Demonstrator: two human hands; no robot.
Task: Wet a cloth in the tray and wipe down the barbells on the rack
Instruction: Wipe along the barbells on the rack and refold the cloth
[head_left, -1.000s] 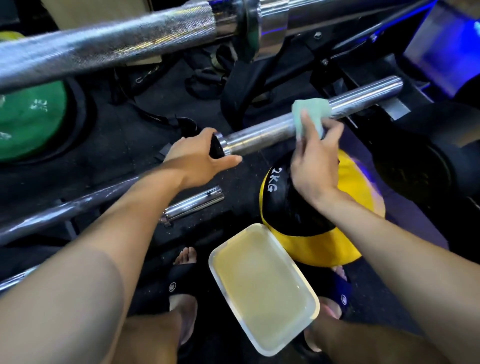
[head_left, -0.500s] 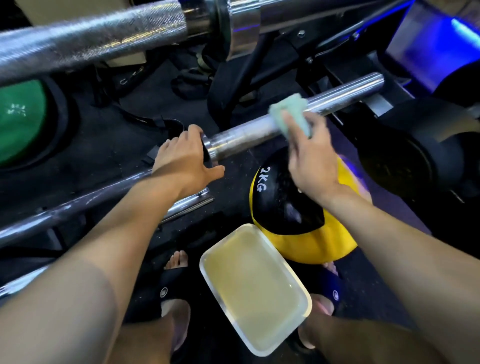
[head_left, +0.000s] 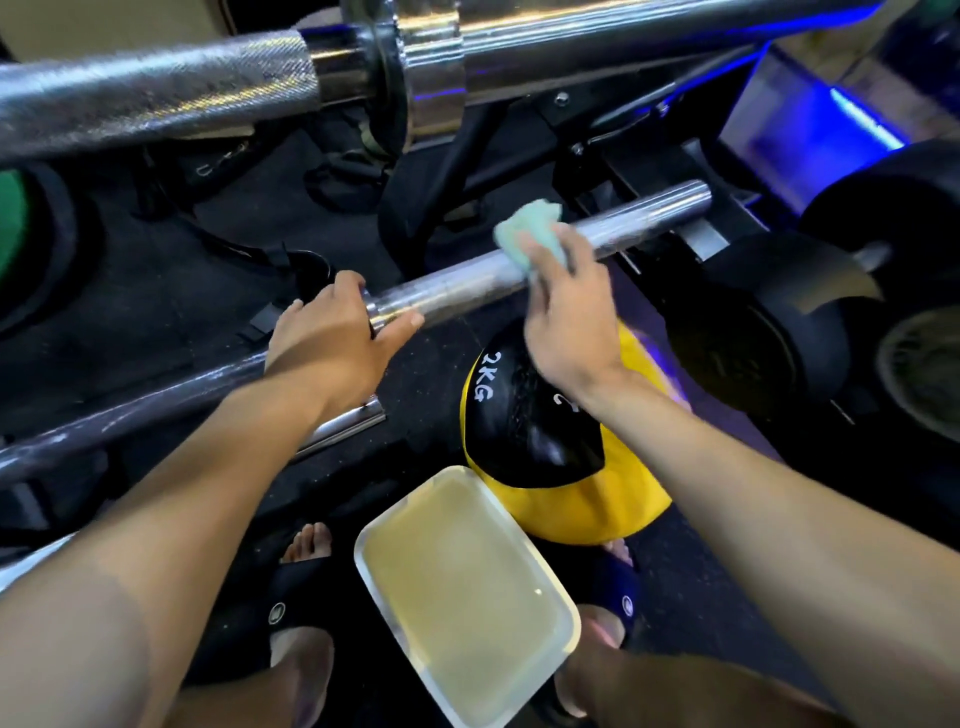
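A steel barbell (head_left: 457, 288) runs from lower left to upper right across the rack. My left hand (head_left: 332, 338) grips it at the collar where the sleeve starts. My right hand (head_left: 566, 317) holds a pale green cloth (head_left: 524, 234) against the top of the smooth sleeve, fingers wrapped over it. A white tray (head_left: 395, 525) of yellowish water lies on the floor between my feet. A second, thicker barbell (head_left: 156, 93) with a knurled grip crosses the top of the view, close to the camera.
A yellow and black 2 kg medicine ball (head_left: 524, 431) sits just behind the tray. Black weight plates (head_left: 769, 332) stand on the right, a green plate (head_left: 10, 218) at the left edge. A short chrome bar (head_left: 343, 428) lies on the dark rubber floor. Straps lie behind the rack.
My right hand has slid the cloth leftward along the sleeve, toward the collar. My left hand keeps its grip at the collar. The camera has moved a little closer.
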